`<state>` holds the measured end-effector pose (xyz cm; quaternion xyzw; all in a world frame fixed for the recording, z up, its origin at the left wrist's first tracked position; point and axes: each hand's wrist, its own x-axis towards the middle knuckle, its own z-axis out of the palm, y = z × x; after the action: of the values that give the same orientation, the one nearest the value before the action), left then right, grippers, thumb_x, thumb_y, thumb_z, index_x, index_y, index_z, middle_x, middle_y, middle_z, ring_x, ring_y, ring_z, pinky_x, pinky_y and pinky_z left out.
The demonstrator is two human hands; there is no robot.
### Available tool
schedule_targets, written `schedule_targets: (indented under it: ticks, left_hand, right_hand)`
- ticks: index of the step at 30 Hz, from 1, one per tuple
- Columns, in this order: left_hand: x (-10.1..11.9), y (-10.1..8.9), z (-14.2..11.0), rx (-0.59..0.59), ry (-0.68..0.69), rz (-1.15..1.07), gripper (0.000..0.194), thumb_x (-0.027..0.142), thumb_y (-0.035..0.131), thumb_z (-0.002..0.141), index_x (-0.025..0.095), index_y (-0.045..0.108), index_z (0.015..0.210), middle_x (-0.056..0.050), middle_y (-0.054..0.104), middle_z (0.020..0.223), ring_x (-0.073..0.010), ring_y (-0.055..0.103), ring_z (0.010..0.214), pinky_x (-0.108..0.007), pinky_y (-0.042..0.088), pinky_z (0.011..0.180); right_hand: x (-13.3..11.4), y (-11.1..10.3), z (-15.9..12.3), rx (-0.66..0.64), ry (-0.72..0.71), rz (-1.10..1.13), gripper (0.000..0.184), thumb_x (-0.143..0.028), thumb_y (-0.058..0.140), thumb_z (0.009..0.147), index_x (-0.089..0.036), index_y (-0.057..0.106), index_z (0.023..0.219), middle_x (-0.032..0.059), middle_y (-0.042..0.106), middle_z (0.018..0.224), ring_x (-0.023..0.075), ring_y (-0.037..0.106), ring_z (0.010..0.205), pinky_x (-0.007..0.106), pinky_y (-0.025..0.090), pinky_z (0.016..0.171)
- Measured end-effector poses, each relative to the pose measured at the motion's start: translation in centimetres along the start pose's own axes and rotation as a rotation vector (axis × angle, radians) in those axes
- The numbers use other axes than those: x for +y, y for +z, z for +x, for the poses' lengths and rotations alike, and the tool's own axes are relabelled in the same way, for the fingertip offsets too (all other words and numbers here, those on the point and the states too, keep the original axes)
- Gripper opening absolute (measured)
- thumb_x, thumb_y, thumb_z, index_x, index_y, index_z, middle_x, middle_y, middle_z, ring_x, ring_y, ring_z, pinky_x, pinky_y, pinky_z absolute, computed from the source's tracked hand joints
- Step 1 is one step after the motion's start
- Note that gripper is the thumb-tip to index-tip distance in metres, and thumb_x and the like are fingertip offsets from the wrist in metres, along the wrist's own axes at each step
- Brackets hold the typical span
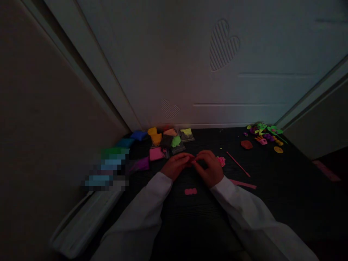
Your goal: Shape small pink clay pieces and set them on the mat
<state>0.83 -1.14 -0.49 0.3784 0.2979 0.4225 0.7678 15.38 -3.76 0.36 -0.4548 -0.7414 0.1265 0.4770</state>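
My left hand [176, 165] and my right hand [210, 168] meet above the dark table, fingers closed in a pinch. Between the fingertips is a small reddish piece of clay [191, 160], mostly covered by the fingers. On the table below them lies a flat pink clay piece [190, 191] with scalloped edges. Just beside my right hand is a pink flower-like cluster [221, 161], partly hidden. A pink strip [243, 184] runs out from behind the right sleeve, and a thin pink stick-shaped tool [238, 164] lies farther right.
Several bags of coloured clay [157, 154] line the back left. At the back right sit small finished clay figures [262, 134], a red lump [246, 144] and a yellow disc [278, 149]. A white power strip [89, 221] lies left; a white panel [174, 72] rises behind.
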Motion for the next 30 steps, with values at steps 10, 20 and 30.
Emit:
schedule_targets:
  ticks: [10, 20, 30]
  left_hand:
    - [0.18, -0.34, -0.03, -0.007, 0.010, -0.055, 0.027, 0.019, 0.050, 0.069, 0.012, 0.052, 0.095, -0.007, 0.060, 0.076, -0.0156, 0.054, 0.075, -0.032, 0.038, 0.074]
    - [0.38, 0.40, -0.34, 0.066, 0.019, -0.055, 0.031, 0.018, 0.055, 0.064, 0.011, 0.052, 0.094, -0.007, 0.061, 0.074, -0.0150, 0.055, 0.072, -0.032, 0.038, 0.074]
    - [0.06, 0.06, -0.06, 0.065, -0.009, 0.040, 0.043, 0.012, 0.064, 0.054, 0.014, 0.052, 0.095, -0.003, 0.061, 0.071, -0.0115, 0.056, 0.065, -0.027, 0.039, 0.069]
  right_hand:
    - [0.00, -0.34, 0.22, 0.001, 0.021, -0.049, 0.009, -0.020, 0.050, 0.070, -0.019, 0.054, 0.078, 0.0047, 0.051, 0.082, 0.0154, 0.047, 0.083, 0.031, 0.040, 0.074]
    - [0.17, -0.19, 0.17, -0.055, -0.031, -0.094, 0.013, -0.022, 0.049, 0.071, -0.020, 0.056, 0.081, 0.0047, 0.051, 0.082, 0.0156, 0.047, 0.081, 0.032, 0.041, 0.072]
    - [0.40, 0.02, -0.02, -0.080, -0.078, -0.084, 0.017, -0.021, 0.050, 0.070, -0.021, 0.055, 0.086, 0.0046, 0.051, 0.085, 0.0161, 0.047, 0.083, 0.033, 0.042, 0.071]
